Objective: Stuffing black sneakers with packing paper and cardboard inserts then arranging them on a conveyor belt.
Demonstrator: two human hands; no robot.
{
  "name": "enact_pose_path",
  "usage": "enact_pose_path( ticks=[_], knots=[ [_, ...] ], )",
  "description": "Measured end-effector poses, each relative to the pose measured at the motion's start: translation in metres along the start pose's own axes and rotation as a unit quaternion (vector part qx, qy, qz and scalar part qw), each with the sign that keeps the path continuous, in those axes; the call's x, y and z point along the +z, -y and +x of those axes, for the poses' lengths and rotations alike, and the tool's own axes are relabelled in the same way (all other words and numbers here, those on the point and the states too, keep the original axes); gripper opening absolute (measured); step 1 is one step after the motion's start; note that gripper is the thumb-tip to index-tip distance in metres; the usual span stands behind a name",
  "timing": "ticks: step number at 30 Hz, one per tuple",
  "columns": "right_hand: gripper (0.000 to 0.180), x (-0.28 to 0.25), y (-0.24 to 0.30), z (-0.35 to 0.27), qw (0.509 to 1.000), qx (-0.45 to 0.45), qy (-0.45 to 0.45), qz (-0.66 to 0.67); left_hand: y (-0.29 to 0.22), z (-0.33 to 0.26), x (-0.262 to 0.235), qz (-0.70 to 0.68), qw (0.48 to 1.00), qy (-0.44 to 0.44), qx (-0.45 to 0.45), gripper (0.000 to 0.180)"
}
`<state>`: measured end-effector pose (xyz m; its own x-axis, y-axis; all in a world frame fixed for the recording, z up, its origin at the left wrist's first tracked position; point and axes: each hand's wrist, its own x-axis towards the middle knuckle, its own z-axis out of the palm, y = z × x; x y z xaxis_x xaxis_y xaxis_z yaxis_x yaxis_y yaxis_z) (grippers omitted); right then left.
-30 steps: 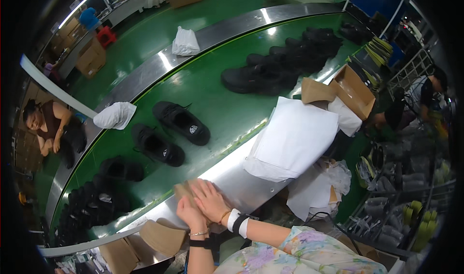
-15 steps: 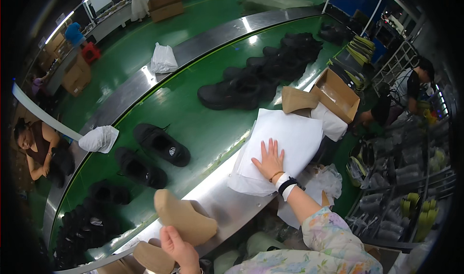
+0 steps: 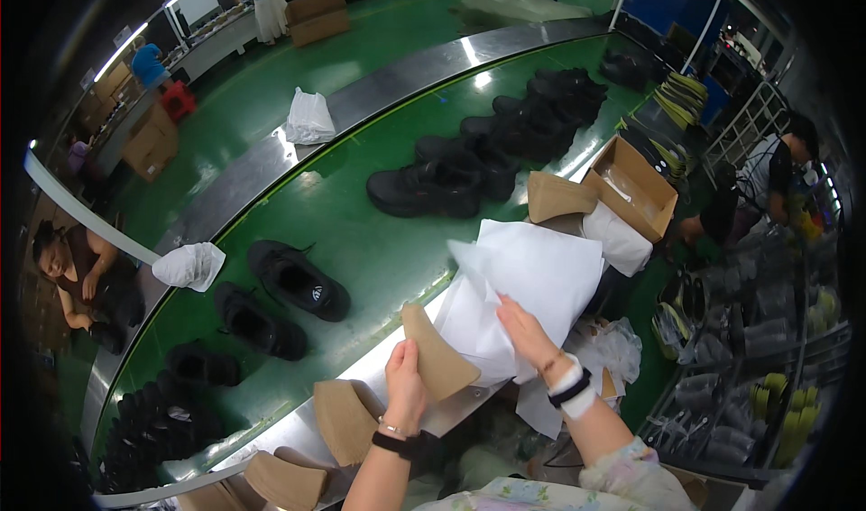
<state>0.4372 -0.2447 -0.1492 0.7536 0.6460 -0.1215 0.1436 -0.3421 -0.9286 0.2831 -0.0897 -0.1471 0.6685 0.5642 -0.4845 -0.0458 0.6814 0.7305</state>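
Left hand (image 3: pixel 406 386) closed on a curved brown cardboard piece (image 3: pixel 437 356), thumb along its near face; piece is raised at a tilt, just left of a stack of white paper sheets (image 3: pixel 550 263) and above the metal edge (image 3: pixel 379 367) of the table (image 3: pixel 379 249). Right hand (image 3: pixel 530 335) at the near side of the stack, fingers straight and close together, against a loose white sheet (image 3: pixel 474 308) that bends up from the rest with one corner standing clear; cannot tell whether finger and thumb pinch it. Dark band on each wrist, a white one also on the right. A second cardboard piece (image 3: pixel 345 423) stands on the metal edge left of the left forearm, a third (image 3: pixel 287 481) nearer the lower rim. Beyond the stack: another brown piece (image 3: pixel 557 197), a white bundle (image 3: pixel 619 240) and an open brown box (image 3: pixel 633 188), all close together. On the green top, two black shoes (image 3: pixel 302 281) side by side, more black shoes (image 3: pixel 487 155) crowded farther back. White bag (image 3: pixel 309 117) on the far metal border. One seated person (image 3: pixel 86 267) at far left; another (image 3: pixel 776 173) at right, by racks (image 3: pixel 731 367) of wrapped goods.
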Motion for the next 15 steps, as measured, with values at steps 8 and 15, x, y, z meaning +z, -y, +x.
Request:
enact_pose_path(
  ticks=[8, 15],
  knots=[
    [0.046, 0.058, 0.078, -0.098, 0.908, -0.187, 0.114, -0.357, 0.033, 0.017, -0.018, -0.135, 0.971, 0.185, -0.062, 0.041],
    [0.077, 0.042, 0.092, -0.027, 0.946, -0.121, 0.164, -0.253, -0.018, -0.030, -0.010, -0.104, 0.976, 0.178, -0.073, 0.046]
  ],
)
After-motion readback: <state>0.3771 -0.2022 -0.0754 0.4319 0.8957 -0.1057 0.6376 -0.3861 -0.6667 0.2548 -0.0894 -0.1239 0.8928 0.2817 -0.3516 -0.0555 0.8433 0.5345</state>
